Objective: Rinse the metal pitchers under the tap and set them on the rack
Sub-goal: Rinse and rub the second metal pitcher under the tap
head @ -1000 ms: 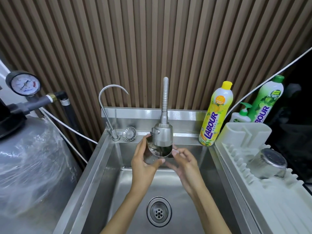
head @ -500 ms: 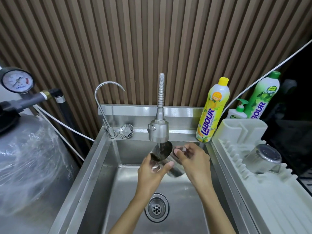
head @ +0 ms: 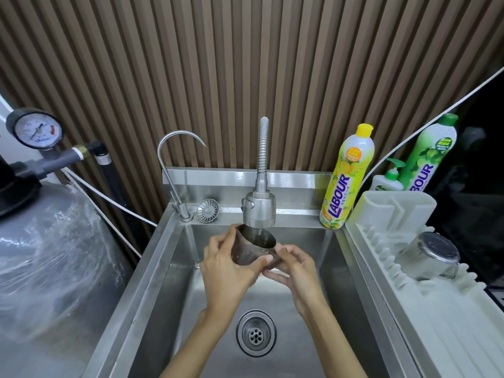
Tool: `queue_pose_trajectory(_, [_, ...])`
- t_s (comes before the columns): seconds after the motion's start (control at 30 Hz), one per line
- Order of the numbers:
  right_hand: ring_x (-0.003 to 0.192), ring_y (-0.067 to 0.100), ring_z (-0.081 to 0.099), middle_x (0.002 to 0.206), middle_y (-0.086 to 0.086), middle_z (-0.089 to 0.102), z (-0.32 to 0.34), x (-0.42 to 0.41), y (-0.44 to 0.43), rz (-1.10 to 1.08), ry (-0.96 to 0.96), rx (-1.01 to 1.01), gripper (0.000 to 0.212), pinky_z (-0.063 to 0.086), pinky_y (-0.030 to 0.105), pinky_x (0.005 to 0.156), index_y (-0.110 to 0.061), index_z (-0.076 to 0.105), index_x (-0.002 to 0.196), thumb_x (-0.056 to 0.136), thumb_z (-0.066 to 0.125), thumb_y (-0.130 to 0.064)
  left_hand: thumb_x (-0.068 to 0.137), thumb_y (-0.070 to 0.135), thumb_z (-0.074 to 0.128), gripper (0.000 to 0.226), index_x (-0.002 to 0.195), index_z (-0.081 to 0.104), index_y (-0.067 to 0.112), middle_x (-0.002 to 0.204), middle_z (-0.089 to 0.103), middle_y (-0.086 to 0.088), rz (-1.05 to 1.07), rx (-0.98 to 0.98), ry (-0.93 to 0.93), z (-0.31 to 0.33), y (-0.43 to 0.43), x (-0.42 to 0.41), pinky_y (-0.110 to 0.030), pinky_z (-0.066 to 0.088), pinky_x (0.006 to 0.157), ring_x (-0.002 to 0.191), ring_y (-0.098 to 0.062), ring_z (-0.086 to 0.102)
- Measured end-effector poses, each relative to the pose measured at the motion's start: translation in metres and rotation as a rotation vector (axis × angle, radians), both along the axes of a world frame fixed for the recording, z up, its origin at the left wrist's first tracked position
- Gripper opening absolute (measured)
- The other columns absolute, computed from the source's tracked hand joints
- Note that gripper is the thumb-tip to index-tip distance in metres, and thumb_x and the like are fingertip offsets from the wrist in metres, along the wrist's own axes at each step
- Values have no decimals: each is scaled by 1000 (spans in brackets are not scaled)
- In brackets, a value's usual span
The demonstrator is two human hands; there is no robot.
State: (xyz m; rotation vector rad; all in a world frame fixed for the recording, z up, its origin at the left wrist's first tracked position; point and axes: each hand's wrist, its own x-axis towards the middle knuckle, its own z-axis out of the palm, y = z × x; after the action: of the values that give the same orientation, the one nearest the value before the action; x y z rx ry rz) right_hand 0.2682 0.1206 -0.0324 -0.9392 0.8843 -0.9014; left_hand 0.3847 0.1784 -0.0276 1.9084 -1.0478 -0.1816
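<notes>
Because the left hand (head: 227, 274) curls its fingers and thumb round the metal pitcher (head: 255, 248), the lower wall and base are hidden. Whether a handle sits under the right hand (head: 296, 271) cannot be told. That hand's curled fingers pinch the pitcher's right side. Tilted, mouth up, the pitcher is held just under the tap head (head: 259, 211) near the sink's (head: 174, 268) back edge. A second pitcher (head: 428, 255) lies bottom-up near the rack's (head: 436, 323) back edge.

I get one view only, from the head camera: it stands over the sink (head: 152, 268), close in, facing forward and down into the basin. The slatted wall (head: 245, 64) behind the sink fills the top; the rack (head: 450, 336) right of the sink runs off-frame.
</notes>
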Motion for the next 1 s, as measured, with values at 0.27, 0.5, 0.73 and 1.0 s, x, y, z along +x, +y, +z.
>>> queue_pose_trajectory(0.27, [70,21,66,72,4,70,29,-16,-2,-264,680,-365,17,55,34,69,-14,65,72,77,73,-28,45,70,69,68,96,69,26,82,74,8,-177,13,368,-11,-3,-10,-17,50,75,85,-6,69])
queue_pose_trajectory(0.5, [100,9,66,107,-3,71,15,-3,-8,-209,122,-270,17,48,20,90,-9,53,73,85,61,-2,58,-2,83,74,121,55,24,110,70,-2,-228,-311,658,-14,-23,-14,-21,51,92,101,-12,67])
queue_pose_trajectory(0.73, [75,27,61,83,18,59,-6,7,-9,15,-228,43,12,59,34,74,-4,52,77,88,55,-6,50,38,81,82,125,48,42,100,40,21,-7,-343,19,-4,-8,-12,-5,34,86,96,-3,39])
queue_pose_trajectory(1.0, [69,17,68,70,6,70,26,-17,1,-168,440,-247,15,60,38,64,-10,63,77,81,70,-22,43,73,64,76,101,66,24,86,55,0,-27,-133,311,-9,0,-21,-10,45,74,80,-6,61])
